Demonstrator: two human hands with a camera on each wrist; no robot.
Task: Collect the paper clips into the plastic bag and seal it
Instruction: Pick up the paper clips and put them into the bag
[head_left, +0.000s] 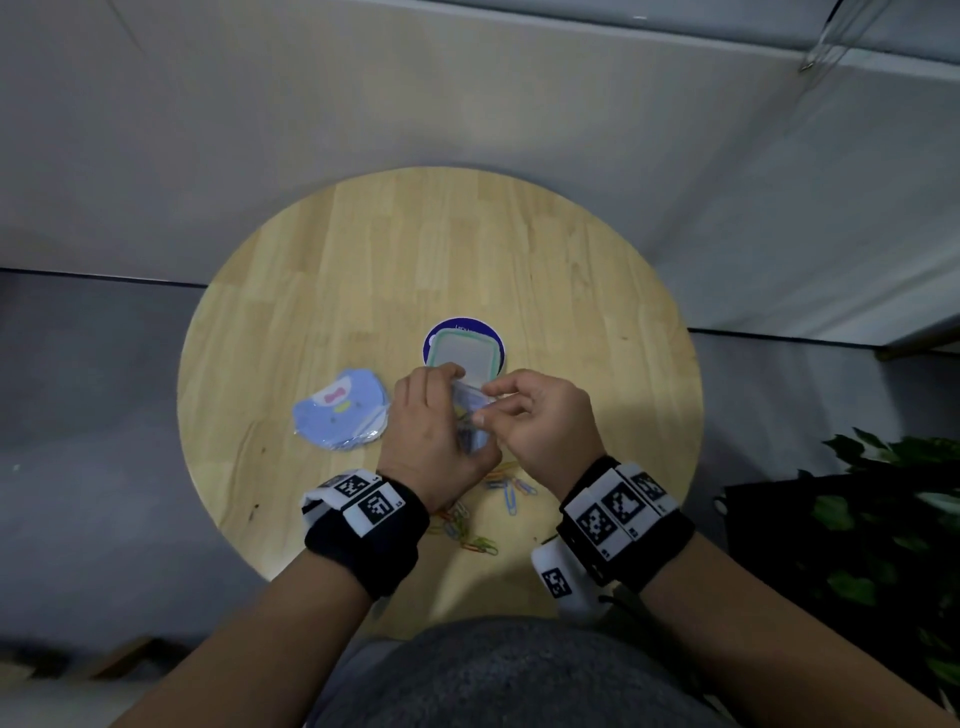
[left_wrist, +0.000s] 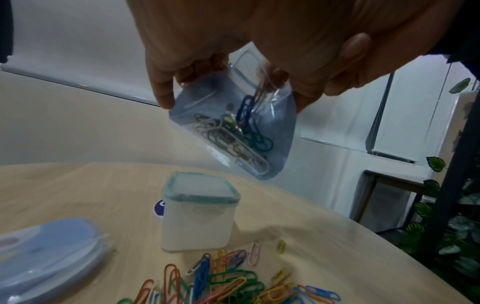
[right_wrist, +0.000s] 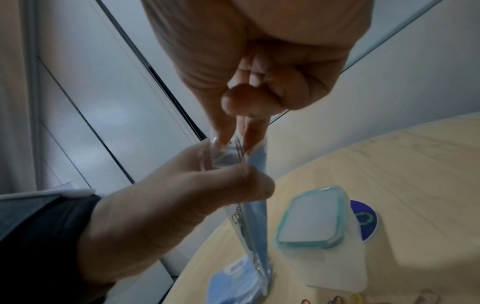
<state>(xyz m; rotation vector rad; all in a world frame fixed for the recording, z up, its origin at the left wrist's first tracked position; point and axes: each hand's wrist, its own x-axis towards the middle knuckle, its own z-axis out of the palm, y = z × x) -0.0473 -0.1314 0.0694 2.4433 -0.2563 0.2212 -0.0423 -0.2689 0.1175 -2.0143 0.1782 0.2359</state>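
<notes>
The plastic bag (left_wrist: 233, 131) is held up above the worktop (head_left: 363, 270), in front of a lidded container (left_wrist: 198, 211) that stands on a round blue disc (right_wrist: 366, 220). It is gripped at its upper edge by the left hand (head_left: 426, 431), whose fingers (left_wrist: 162, 90) are curled round the top with the thumb pressed to the near face. The right hand (head_left: 540, 421) is closed in a pinch at the bag's mouth, and what looks like a clip is being fed in between its fingertips (right_wrist: 231, 131), though the item itself is too small and blurred to be sure. A cluster of clips is seen inside the bag, while many coloured paper clips (left_wrist: 233, 283) lie loose on the worktop near the wrists, so the collecting is judged to be well short of done and the seal not yet begun. The bag hangs tilted; if the mouth were allowed to droop further, the clips already inside could be spilled. A loose pinch could let a clip be dropped outside the opening. A clip caught across the zip would prevent a full seal. A stack of blue cards (head_left: 340, 415) lies to the left.
</notes>
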